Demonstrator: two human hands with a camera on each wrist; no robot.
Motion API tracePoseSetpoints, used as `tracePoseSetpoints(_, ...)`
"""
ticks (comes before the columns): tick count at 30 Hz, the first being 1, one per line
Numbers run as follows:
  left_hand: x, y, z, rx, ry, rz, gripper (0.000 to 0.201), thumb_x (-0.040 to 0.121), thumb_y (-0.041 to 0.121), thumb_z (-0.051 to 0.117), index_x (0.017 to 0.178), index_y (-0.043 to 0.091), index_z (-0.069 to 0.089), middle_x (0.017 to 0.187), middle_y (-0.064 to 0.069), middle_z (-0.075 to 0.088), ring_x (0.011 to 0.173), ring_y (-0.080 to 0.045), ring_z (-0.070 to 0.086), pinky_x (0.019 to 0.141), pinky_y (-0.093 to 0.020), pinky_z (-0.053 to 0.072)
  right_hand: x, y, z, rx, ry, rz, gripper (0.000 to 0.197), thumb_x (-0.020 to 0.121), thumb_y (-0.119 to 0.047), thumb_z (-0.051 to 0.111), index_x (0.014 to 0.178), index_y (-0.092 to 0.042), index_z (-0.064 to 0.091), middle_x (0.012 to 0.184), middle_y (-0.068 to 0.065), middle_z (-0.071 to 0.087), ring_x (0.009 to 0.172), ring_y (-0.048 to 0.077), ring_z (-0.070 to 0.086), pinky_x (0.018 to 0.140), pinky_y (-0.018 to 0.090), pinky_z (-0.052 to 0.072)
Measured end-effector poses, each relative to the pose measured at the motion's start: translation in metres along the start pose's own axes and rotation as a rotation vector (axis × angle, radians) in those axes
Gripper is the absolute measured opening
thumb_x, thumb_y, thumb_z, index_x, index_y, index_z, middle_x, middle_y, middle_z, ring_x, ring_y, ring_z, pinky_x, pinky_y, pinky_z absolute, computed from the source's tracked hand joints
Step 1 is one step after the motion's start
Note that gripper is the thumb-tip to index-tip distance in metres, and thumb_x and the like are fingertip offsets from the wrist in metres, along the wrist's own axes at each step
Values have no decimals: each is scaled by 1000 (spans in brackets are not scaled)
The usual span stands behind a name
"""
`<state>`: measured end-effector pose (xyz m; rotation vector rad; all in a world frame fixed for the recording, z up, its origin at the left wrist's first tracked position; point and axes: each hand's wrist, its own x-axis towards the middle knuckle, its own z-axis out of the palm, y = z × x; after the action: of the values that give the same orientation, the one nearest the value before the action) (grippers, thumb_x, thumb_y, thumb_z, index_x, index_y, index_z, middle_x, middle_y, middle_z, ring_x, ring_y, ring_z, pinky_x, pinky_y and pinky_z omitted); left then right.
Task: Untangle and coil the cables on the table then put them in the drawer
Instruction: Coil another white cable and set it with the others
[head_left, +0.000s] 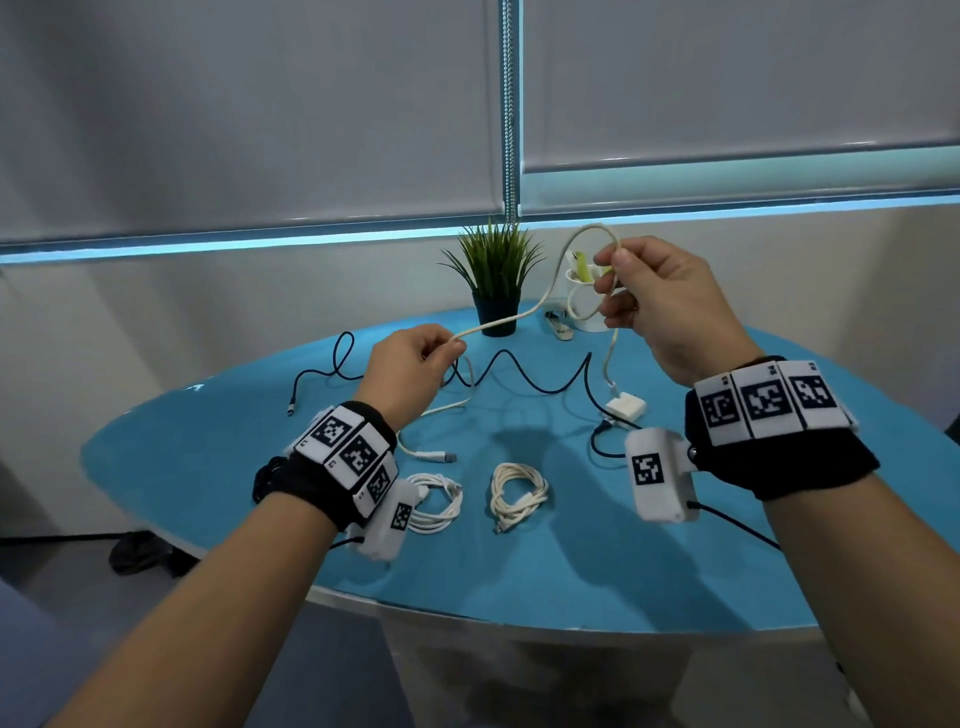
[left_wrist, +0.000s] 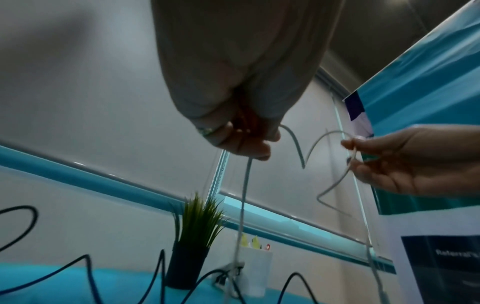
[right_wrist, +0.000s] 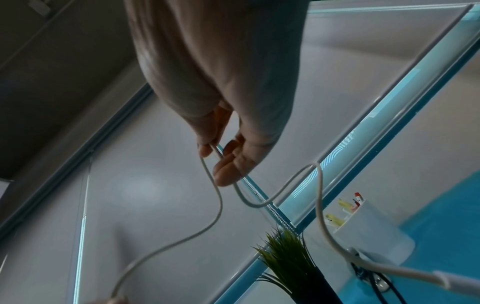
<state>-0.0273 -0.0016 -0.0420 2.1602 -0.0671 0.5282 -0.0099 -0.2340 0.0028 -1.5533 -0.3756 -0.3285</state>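
A cream-white cable (head_left: 540, 301) stretches in the air between both hands above the blue table (head_left: 571, 571). My left hand (head_left: 447, 349) pinches it low on the left, and its tail drops to a plug (head_left: 442, 457) on the table. My right hand (head_left: 610, 275) is higher and pinches a small loop of the same cable between thumb and fingertips. From there the cable hangs to a white adapter (head_left: 626, 406). The left wrist view shows the cable (left_wrist: 244, 195) leaving the left hand (left_wrist: 246, 142). The right wrist view shows the loop (right_wrist: 255, 203) under the right hand (right_wrist: 221, 158). No drawer is in view.
Two coiled white cables (head_left: 436, 501) (head_left: 519, 496) lie near the front of the table. A black cable (head_left: 519, 375) zigzags across the middle. At the back stand a potted plant (head_left: 496, 280), a white cup (head_left: 589, 317) and a stapler (head_left: 558, 326).
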Motion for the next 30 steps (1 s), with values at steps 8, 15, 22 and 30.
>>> tracePoseSetpoints(8,6,31,-7,-323,91,42,18,89,20,61,72,18,67,65,-2,66,58,-11,63,58,-20,53,-6,9,-1,142,100,104,12,96,-10,50,89,-11,59,73,11,56,70,18,66,74,31,59)
tracePoseSetpoints(15,11,75,-19,-578,129,108,16,91,14,58,79,7,66,63,-3,66,57,-13,65,54,-18,51,-21,18,13,109,-15,116,23,89,-11,61,97,-21,42,116,9,62,108,20,61,91,32,51)
tracePoseSetpoints(22,8,96,-28,-811,113,160,18,95,16,51,83,6,61,63,0,66,58,-10,64,56,-16,51,-24,29,20,-143,-141,109,18,87,-6,62,102,-13,56,89,3,64,87,14,61,82,23,47)
tracePoseSetpoints(30,19,75,-37,-945,272,96,19,96,14,50,80,6,59,64,-1,65,59,-10,64,58,-16,51,-32,35,9,-180,-97,200,16,94,-18,52,79,-19,59,73,-1,66,74,9,60,70,24,42)
